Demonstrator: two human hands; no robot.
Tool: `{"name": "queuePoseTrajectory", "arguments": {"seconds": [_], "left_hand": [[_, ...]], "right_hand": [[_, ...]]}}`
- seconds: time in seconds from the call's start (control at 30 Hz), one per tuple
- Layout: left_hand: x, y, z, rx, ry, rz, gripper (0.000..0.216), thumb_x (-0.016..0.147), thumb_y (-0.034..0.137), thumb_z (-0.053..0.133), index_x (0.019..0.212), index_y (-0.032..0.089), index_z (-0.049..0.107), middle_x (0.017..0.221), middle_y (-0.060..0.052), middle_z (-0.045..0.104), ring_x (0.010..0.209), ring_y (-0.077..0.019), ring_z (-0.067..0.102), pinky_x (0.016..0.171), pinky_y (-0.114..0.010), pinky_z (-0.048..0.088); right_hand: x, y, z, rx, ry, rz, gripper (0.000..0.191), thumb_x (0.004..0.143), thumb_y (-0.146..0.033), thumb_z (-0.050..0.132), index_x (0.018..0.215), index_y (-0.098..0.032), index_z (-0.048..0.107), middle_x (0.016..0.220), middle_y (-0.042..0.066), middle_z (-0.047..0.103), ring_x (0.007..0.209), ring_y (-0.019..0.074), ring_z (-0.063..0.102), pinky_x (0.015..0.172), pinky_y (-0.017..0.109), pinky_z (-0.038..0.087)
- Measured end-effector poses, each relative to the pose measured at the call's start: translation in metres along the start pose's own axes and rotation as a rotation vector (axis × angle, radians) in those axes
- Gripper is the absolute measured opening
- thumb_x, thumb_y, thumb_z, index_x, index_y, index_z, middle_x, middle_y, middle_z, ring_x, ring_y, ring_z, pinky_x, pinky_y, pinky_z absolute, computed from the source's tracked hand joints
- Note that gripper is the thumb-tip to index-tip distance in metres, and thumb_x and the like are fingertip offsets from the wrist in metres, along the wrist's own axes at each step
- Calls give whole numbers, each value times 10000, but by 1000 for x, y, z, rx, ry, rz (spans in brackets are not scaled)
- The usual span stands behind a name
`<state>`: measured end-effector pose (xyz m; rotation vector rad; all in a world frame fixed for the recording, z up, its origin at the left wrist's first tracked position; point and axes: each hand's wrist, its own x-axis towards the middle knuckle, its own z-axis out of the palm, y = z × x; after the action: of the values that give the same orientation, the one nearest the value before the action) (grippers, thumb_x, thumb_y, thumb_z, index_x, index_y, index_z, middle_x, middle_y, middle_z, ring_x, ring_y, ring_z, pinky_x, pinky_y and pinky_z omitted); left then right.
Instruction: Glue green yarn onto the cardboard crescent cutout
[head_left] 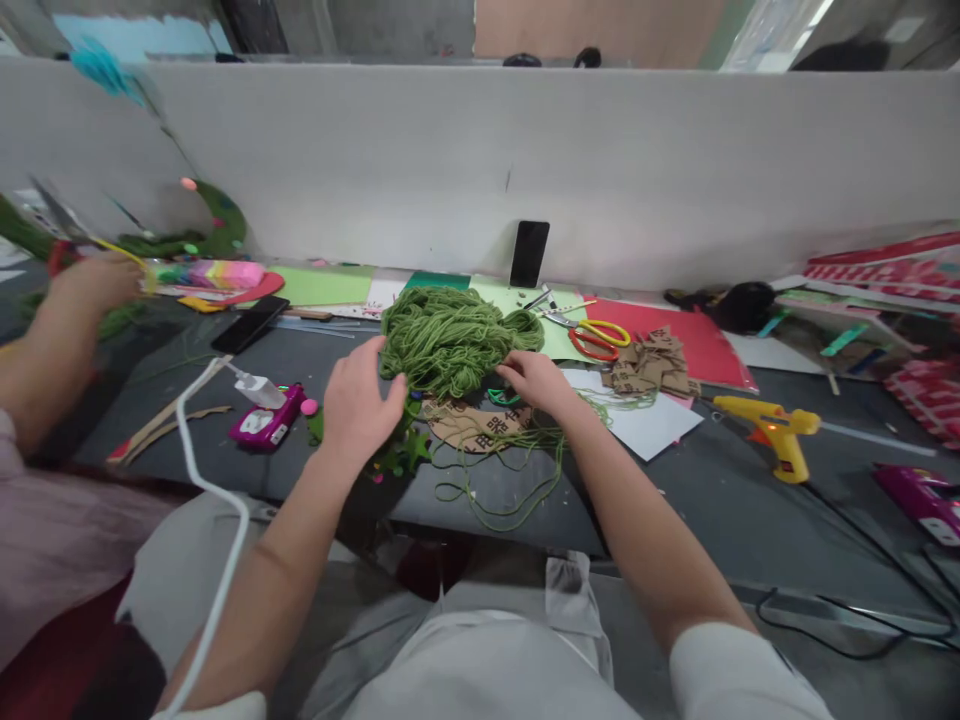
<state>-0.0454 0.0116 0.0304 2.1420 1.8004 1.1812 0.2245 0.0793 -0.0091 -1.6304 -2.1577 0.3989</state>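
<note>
Pale shirt (pixel 480 665), yarn (pixel 446 340), cardboard (pixel 466 428) lettered "器"

The single view comes from the person's head and looks forward and down, from near above the surface (pixel 720 505). It places the left hand (pixel 358 405) and right hand (pixel 538 380) near its centre, with the pale partition (pixel 360 160) behind.

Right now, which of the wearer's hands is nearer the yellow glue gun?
Right hand: it's left of the yellow glue gun, beside the green yarn; the left hand is farther left, at the yarn's left edge.
</note>
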Motion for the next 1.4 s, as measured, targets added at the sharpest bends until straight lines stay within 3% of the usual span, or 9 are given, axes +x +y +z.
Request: {"name": "queuePoseTrajectory", "arguments": {"seconds": [0.1,0.17,0.33,0.47,0.57,0.8,1.07,1.23,1.4], "left_hand": [[2,31,24,133,-241,300,534,905,336,588,1408,176,509,1425,-151,560,1323,-326,470,1114,-465,343],[11,43,50,253,-326,377,556,876,335,629,1405,202,520,1494,-145,498,1391,-353,393,1116,-498,325],[54,21,92,459,-416,415,550,864,149,557,1408,220,522,1437,-132,556,1352,-310,444,1088,-465,346],[88,-10,85,498,-400,374,531,868,108,478,1390,184,541,1400,-125,599,1315,-302,499,1062,-440,382],[103,-21,76,518,-428,316,527,853,106,468,1369,171,554,1391,-131,610,1277,-306,545,1013,-428,430],[109,-41,71,585,-436,132,468,871,153,466,1321,201,585,1319,-142,655,1200,-312,614,940,-395,478],[114,-48,74,602,-423,96,462,874,162,467,1322,177,577,1275,-176,671,1164,-331,635,929,-414,481],[114,-46,75,607,-416,93,449,863,122,457,1290,180,586,1241,-172,685,1153,-329,641,921,-412,480],[114,-42,73,611,-441,104,475,835,112,481,1301,144,568,1281,-189,654,1185,-337,613,949,-435,466]], "right_hand": [[-7,9,-12,152,46,18,266,917,-396,583,806,-175,681,738,44,674,662,161,559,616,272,354],[-12,14,-18,180,28,20,307,886,-427,613,730,-172,681,657,28,633,600,144,512,578,272,329],[-16,20,-24,391,41,19,454,821,-538,636,554,-179,554,510,-35,407,523,103,336,524,274,241],[-10,20,-25,665,217,74,463,774,-467,643,490,-191,402,499,-52,297,527,88,282,531,269,226],[-8,17,-24,789,222,107,435,746,-438,653,486,-190,409,492,-52,304,516,82,269,519,266,210],[-12,24,-35,1029,288,112,397,704,-335,695,468,-196,408,434,-63,315,444,65,258,471,256,176],[-23,56,-74,1591,380,55,476,674,-272,681,492,-198,248,443,-84,174,395,52,137,389,234,143],[-40,73,-94,1694,617,-75,502,714,-264,638,538,-185,174,458,-80,159,401,58,95,394,226,219],[-45,67,-95,1632,588,-189,558,753,-305,663,537,-175,165,469,-64,170,419,68,147,427,221,268]]}}
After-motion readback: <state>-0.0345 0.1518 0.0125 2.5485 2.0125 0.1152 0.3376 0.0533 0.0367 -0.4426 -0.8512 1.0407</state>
